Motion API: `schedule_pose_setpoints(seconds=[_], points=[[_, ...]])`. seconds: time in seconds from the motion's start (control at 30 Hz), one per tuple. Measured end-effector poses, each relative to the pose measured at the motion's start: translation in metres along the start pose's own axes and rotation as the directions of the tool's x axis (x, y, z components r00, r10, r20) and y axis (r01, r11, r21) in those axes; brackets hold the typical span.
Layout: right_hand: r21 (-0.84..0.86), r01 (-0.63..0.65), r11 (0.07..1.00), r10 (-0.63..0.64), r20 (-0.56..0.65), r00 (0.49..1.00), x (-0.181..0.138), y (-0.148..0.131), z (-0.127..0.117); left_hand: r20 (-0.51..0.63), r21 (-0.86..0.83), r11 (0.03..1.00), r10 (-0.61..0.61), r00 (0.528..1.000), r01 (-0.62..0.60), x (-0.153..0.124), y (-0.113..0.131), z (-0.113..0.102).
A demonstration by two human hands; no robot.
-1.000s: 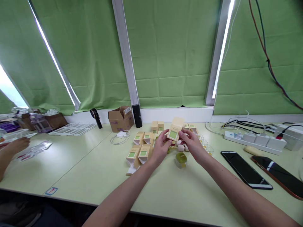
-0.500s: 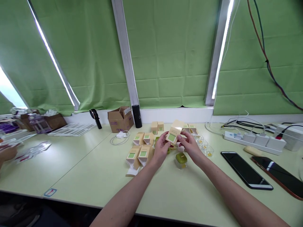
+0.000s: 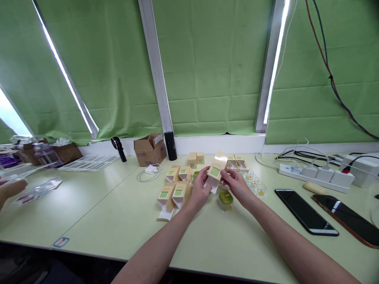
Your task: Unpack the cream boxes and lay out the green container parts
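Between my two hands is a small cream cardboard box (image 3: pixel 217 169) with a green square on its front, tilted above the table. My left hand (image 3: pixel 201 187) grips its left side, fingers closed around it. My right hand (image 3: pixel 235 182) pinches its lower right side. A white flap hangs open at its lower end. Just below stands a small clear container with a green lid (image 3: pixel 226 198). To the left, several similar boxes (image 3: pixel 166 194) lie with open ends toward me. Clear cups (image 3: pixel 259 188) with yellow contents sit beyond my right hand.
On the right are two phones (image 3: pixel 304 213), a power strip (image 3: pixel 315 176) and cables. A brown carton (image 3: pixel 150 150), a black cylinder (image 3: pixel 170 146), a coiled white cable (image 3: pixel 149 172) and a handheld fan (image 3: pixel 119 148) stand behind. At far left is another person's hand (image 3: pixel 13 189).
The box's lower flap has come open and now hangs down beneath it. My right fingers have shifted slightly left along the box. The other person's hand has moved up and right.
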State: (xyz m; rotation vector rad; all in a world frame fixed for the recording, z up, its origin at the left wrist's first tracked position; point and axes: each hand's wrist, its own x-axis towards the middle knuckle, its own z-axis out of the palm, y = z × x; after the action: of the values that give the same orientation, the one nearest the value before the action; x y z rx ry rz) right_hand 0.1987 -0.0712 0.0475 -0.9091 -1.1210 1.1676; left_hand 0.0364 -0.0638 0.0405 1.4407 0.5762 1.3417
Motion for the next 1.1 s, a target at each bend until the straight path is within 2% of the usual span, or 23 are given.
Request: schedule_pose_setpoints(seconds=[0.3, 0.6, 0.7, 0.93, 1.1], points=[[0.121, -0.027, 0.992, 0.024, 0.029, 0.999, -0.0021, -0.0027, 0.0005, 0.009, 0.079, 0.997, 0.012, 1.000, -0.013, -0.0014, -0.0052, -0.0026], [0.191, -0.053, 0.980, 0.056, -0.011, 0.998, -0.0016, -0.0017, 0.0009, -0.058, 0.406, 0.908, 0.145, 0.988, -0.109, -0.0036, -0.0034, -0.0029], [0.188, -0.058, 0.980, 0.063, -0.024, 0.998, -0.0023, -0.0018, 0.0019, -0.085, 0.469, 0.877, 0.168, 0.982, -0.110, -0.0038, -0.0034, -0.0016], [0.233, -0.055, 0.971, 0.068, -0.049, 0.996, -0.0007, -0.0023, 0.0007, -0.010, 0.434, 0.888, 0.172, 0.985, -0.151, -0.0080, -0.0018, -0.0018], [0.223, -0.053, 0.973, 0.065, -0.046, 0.997, 0.0005, -0.0021, -0.0004, -0.040, 0.419, 0.896, 0.178, 0.983, -0.146, -0.0081, -0.0031, -0.0036]])
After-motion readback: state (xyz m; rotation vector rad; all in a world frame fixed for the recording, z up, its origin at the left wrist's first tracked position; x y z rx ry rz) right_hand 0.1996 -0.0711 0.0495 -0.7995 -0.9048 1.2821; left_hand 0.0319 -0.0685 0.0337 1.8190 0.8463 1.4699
